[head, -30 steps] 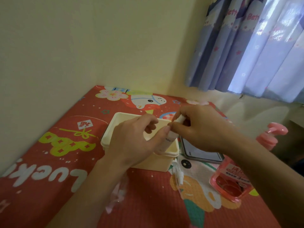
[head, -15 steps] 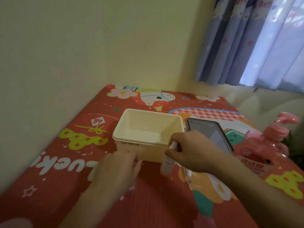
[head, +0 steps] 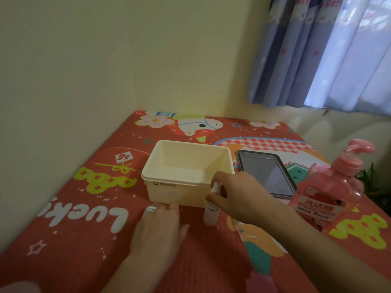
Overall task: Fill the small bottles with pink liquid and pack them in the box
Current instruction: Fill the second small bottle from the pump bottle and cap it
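surface: red cartoon-print mat (head: 88, 225) | centre: cream box (head: 169, 193), small bottle (head: 210, 216) | right edge: phone (head: 266, 174), pink pump bottle (head: 330, 197)

A plain cream wall (head: 127, 60) meets a corner. Blue patterned curtains (head: 317, 49) hang at right, daylight glowing through. A red cartoon-printed mat (head: 63, 218) covers the surface below.

The left hand (head: 157, 226) covers most of a small object on the mat; only a white ridged end (head: 149, 210) shows past the fingers, too little to name it. The right hand (head: 237, 196) hides the neck of the small bottle (head: 211, 214), and its label print cuts off behind the thumb. The pump bottle (head: 330, 193) is motion-blurred, its label only partly legible. The curtain (head: 330, 51) runs off the frame's top and right edges.
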`<action>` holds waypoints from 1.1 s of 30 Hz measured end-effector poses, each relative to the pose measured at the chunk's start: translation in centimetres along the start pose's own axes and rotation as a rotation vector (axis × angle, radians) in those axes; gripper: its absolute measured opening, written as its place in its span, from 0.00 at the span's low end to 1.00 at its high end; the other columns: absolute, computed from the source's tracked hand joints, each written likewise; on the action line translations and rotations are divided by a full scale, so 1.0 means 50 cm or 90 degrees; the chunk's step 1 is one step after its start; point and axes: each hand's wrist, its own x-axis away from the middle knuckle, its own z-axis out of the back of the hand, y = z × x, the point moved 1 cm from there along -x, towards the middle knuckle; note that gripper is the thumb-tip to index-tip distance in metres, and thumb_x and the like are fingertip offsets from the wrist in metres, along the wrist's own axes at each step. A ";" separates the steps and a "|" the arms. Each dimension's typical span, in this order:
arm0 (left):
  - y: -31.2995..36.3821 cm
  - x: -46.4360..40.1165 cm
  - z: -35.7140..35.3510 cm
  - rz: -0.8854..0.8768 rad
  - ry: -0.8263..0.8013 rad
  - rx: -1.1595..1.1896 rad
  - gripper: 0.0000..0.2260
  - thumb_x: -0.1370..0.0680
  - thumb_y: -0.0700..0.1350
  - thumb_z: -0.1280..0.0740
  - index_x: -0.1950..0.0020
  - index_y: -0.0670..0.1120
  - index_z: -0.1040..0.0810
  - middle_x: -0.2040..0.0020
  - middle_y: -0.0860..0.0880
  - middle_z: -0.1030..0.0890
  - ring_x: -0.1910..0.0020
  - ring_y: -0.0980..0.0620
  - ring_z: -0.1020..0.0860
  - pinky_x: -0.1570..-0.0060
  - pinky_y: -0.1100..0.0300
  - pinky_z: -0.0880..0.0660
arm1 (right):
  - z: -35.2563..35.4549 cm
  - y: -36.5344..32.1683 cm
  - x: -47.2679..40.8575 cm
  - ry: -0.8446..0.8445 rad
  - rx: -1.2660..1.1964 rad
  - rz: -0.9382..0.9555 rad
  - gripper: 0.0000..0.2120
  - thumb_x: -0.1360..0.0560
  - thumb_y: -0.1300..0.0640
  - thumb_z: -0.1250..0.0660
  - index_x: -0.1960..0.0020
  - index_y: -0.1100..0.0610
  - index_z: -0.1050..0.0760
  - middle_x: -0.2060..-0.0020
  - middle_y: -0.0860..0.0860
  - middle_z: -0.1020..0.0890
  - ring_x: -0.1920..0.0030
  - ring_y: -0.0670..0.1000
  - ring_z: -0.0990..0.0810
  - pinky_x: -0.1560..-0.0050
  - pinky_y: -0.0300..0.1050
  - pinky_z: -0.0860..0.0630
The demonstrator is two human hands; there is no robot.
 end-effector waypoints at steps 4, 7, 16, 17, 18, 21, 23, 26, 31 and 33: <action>0.009 0.010 -0.002 -0.019 0.012 0.034 0.18 0.23 0.65 0.38 0.42 0.54 0.32 0.44 0.52 0.23 0.43 0.52 0.24 0.53 0.59 0.27 | -0.004 0.000 0.004 0.027 -0.011 0.005 0.12 0.23 0.44 0.33 0.47 0.51 0.26 0.69 0.42 0.27 0.68 0.43 0.27 0.69 0.34 0.35; 0.017 0.016 -0.004 -0.014 0.011 0.074 0.20 0.23 0.65 0.37 0.40 0.53 0.33 0.45 0.53 0.22 0.45 0.52 0.22 0.55 0.58 0.26 | -0.004 0.000 0.007 0.026 -0.013 0.007 0.13 0.24 0.43 0.33 0.45 0.50 0.27 0.67 0.43 0.25 0.67 0.45 0.25 0.68 0.35 0.33; 0.028 0.026 0.002 -0.027 -0.018 0.052 0.20 0.23 0.65 0.38 0.41 0.53 0.36 0.50 0.53 0.20 0.49 0.53 0.19 0.60 0.59 0.30 | 0.031 0.005 0.022 0.038 -0.029 -0.003 0.20 0.22 0.36 0.41 0.39 0.50 0.28 0.69 0.43 0.23 0.70 0.41 0.26 0.69 0.35 0.35; 0.030 0.027 0.002 -0.023 -0.025 0.054 0.19 0.23 0.65 0.38 0.42 0.53 0.35 0.51 0.54 0.19 0.49 0.53 0.19 0.60 0.58 0.31 | 0.039 0.005 0.025 0.050 -0.025 -0.005 0.21 0.22 0.36 0.42 0.39 0.49 0.28 0.70 0.44 0.22 0.70 0.41 0.26 0.69 0.34 0.37; 0.031 0.027 0.004 -0.015 -0.025 0.061 0.18 0.23 0.65 0.39 0.44 0.53 0.35 0.51 0.54 0.20 0.50 0.53 0.19 0.61 0.58 0.31 | 0.046 0.004 0.029 0.063 -0.023 -0.007 0.21 0.22 0.36 0.43 0.40 0.49 0.28 0.70 0.44 0.22 0.71 0.41 0.26 0.70 0.34 0.37; 0.033 0.024 0.024 0.024 0.053 0.111 0.15 0.25 0.65 0.41 0.48 0.56 0.34 0.52 0.57 0.22 0.51 0.54 0.20 0.63 0.59 0.34 | 0.071 0.007 0.044 0.115 -0.039 -0.003 0.19 0.22 0.37 0.44 0.44 0.49 0.26 0.74 0.45 0.24 0.73 0.42 0.26 0.71 0.36 0.35; 0.036 0.020 0.040 0.031 0.139 0.196 0.15 0.26 0.63 0.39 0.47 0.56 0.31 0.52 0.57 0.22 0.54 0.50 0.19 0.63 0.57 0.31 | 0.086 0.014 0.053 0.146 -0.054 -0.004 0.15 0.20 0.41 0.44 0.47 0.50 0.25 0.74 0.45 0.23 0.73 0.43 0.25 0.72 0.40 0.30; 0.051 0.008 0.056 -0.006 0.243 0.286 0.17 0.27 0.61 0.34 0.44 0.52 0.27 0.52 0.54 0.20 0.59 0.46 0.18 0.64 0.54 0.26 | 0.099 0.026 0.061 0.186 -0.043 0.010 0.08 0.18 0.52 0.40 0.50 0.53 0.24 0.71 0.46 0.22 0.73 0.45 0.26 0.70 0.49 0.26; 0.107 -0.019 0.076 -0.096 0.323 0.421 0.19 0.22 0.59 0.37 0.37 0.49 0.27 0.46 0.54 0.23 0.55 0.53 0.20 0.63 0.56 0.21 | 0.135 0.026 0.075 0.248 -0.021 0.025 0.07 0.20 0.58 0.35 0.48 0.55 0.18 0.61 0.47 0.16 0.64 0.45 0.22 0.64 0.37 0.26; 0.132 -0.030 0.081 -0.115 0.319 0.491 0.19 0.22 0.59 0.39 0.35 0.51 0.28 0.45 0.56 0.26 0.55 0.57 0.21 0.62 0.53 0.19 | 0.161 0.022 0.085 0.288 -0.011 0.040 0.08 0.22 0.61 0.33 0.46 0.55 0.17 0.55 0.47 0.14 0.58 0.45 0.20 0.59 0.28 0.29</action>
